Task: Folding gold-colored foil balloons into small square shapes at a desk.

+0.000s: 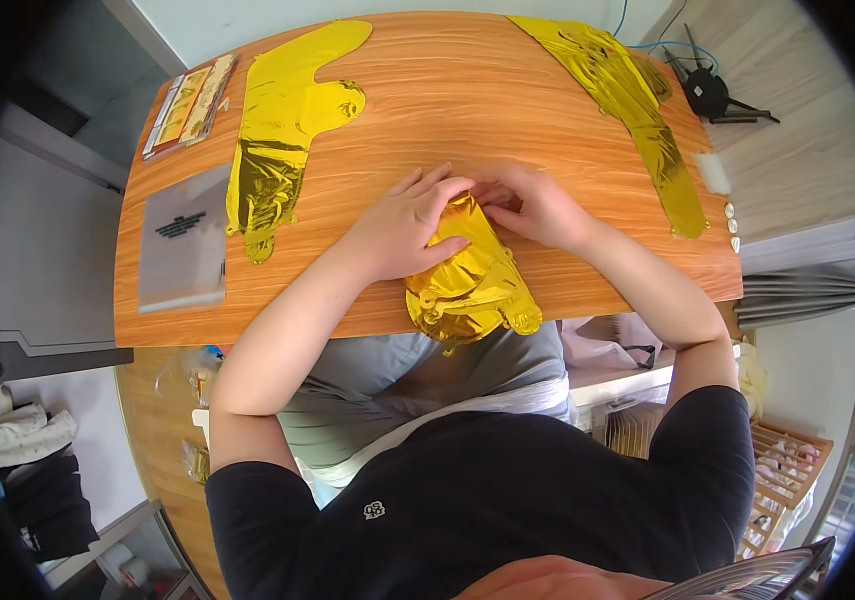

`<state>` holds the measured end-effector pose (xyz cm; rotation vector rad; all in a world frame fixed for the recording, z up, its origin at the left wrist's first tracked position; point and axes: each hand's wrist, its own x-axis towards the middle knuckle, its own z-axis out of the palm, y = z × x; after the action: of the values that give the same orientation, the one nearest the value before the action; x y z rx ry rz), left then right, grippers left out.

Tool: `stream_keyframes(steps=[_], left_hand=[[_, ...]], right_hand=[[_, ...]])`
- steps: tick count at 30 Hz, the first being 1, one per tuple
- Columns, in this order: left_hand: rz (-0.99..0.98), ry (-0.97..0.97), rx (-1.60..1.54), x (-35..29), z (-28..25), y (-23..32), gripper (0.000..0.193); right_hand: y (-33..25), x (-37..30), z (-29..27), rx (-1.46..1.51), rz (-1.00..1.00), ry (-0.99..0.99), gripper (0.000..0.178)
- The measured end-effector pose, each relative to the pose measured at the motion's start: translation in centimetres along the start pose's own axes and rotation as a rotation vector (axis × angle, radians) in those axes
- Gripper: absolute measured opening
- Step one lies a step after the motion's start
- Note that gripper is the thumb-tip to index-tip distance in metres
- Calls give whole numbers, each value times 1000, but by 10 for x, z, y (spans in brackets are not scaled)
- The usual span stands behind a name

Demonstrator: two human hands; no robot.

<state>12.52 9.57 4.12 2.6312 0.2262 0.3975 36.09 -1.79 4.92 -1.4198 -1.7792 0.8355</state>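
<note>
A crumpled gold foil balloon [472, 272] lies at the table's near edge, and its lower end hangs over that edge. My left hand [409, 228] rests on its upper left side, fingers stretched out and thumb lying across the foil. At the balloon's top end, my right hand [532, 205] has its fingers bent together in a pinch at the foil's edge. The fingertips of both hands come close together there. Flat on the table lie two more gold foil balloons: one [287, 110] at the left, the other [627, 90] at the far right.
The wooden table [417, 110] spans the view. A clear plastic pouch [184, 240] and some booklets [190, 105] lie along its left side. A black router [707, 92] with a blue cable is at the far right. Small white round things [732, 227] sit at the right edge.
</note>
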Motion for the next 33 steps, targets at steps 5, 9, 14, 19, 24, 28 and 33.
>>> stream_keyframes(steps=[5, 9, 14, 19, 24, 28, 33], left_hand=[[23, 45, -35, -2, 10, -10, 50], [7, 39, -43, -1, 6, -8, 49], [-33, 110, -75, 1, 6, -4, 55], [-4, 71, 81, -2, 10, -8, 58], [-10, 58, 81, -1, 9, -7, 61], [-3, 78, 68, 0, 8, -5, 61], [16, 67, 83, -1, 8, -7, 62]], right_hand=[[-2, 0, 0, -278, -269, -7, 37], [-10, -1, -8, -642, -602, -66, 36], [-5, 1, -7, -680, -625, -51, 37], [-8, 2, -2, -680, -611, -27, 35], [-15, 2, -3, -676, -574, -38, 33], [-8, -1, 1, -670, -545, 4, 32], [-9, -2, 5, -610, -519, 69, 27]])
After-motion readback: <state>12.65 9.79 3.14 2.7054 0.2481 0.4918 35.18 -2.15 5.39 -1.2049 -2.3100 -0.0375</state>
